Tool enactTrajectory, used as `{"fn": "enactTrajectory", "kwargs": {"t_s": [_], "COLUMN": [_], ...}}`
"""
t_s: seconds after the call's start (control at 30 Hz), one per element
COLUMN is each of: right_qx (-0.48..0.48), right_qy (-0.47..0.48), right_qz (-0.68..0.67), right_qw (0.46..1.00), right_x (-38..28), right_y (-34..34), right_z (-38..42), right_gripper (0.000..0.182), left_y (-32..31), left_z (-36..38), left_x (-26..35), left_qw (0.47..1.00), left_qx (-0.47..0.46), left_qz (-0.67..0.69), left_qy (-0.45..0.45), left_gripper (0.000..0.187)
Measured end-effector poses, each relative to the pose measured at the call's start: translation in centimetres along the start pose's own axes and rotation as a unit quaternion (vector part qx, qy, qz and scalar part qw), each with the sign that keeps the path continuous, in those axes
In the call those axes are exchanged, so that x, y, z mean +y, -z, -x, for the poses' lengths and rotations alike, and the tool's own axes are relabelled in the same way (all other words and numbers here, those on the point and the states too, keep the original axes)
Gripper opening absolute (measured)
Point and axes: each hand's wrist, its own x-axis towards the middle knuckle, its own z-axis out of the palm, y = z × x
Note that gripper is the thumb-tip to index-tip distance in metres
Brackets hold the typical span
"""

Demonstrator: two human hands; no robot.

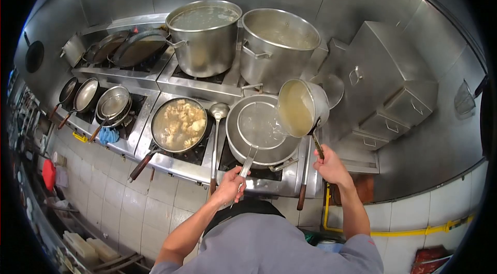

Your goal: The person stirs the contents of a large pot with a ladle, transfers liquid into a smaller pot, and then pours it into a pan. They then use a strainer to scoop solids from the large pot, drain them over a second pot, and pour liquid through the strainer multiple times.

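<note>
My left hand (231,187) is wrapped round the flat metal handle of a round strainer (257,125). The strainer lies over a wide metal pot (235,142) on the front burner. A saucepan (322,99) with cloudy, yellowish liquid is tilted toward the strainer, its dark handle gripped in my right hand (331,164). Clear liquid runs from the saucepan's lip onto the mesh. Left of the pot lies a long-handled ladle (219,112), and beyond it a frying pan (154,131) holds pale, chunky pieces in liquid.
Two tall stockpots (199,54) (264,69) stand on the raised back burners, both with liquid. Several smaller pans, including a skillet (86,95), sit at the left. A wooden-handled utensil (302,193) lies right of the pot. Metal drawers (385,121) stand at the right.
</note>
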Motion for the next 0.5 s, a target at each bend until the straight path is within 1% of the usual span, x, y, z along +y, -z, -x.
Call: {"fn": "enactTrajectory", "kwargs": {"t_s": [0.07, 0.2, 0.3, 0.37, 0.43, 0.5], "right_qx": [0.012, 0.041, 0.046, 0.052, 0.093, 0.108], "right_qy": [-0.019, -0.012, -0.023, -0.027, 0.035, 0.049], "right_qz": [0.035, 0.079, 0.081, 0.080, 0.106, 0.082], "right_qw": [0.999, 0.996, 0.995, 0.995, 0.989, 0.990], "right_x": [-1.4, -1.8, -3.7, -3.5, -2.7, -3.1], "right_y": [-0.1, -0.7, -0.1, 0.1, 0.9, 2.3], "right_z": [0.3, 0.3, 1.2, 1.2, 0.8, 0.2], "right_gripper": [0.023, 0.021, 0.018, 0.017, 0.014, 0.012], "left_y": [0.1, 0.0, 0.0, 0.0, -0.2, -0.3], "left_z": [-0.1, -0.1, -0.2, -0.4, -0.4, -0.3], "left_x": [0.1, 0.6, 0.5, 0.4, 0.4, 0.5], "left_qw": [1.000, 1.000, 1.000, 1.000, 1.000, 1.000], "left_qx": [-0.004, -0.008, -0.008, -0.010, -0.009, -0.008], "left_qz": [0.002, 0.000, -0.012, -0.007, -0.008, 0.001], "left_qy": [0.001, 0.007, 0.010, 0.014, 0.016, 0.023], "left_gripper": [0.034, 0.034, 0.035, 0.034, 0.033, 0.031]}}
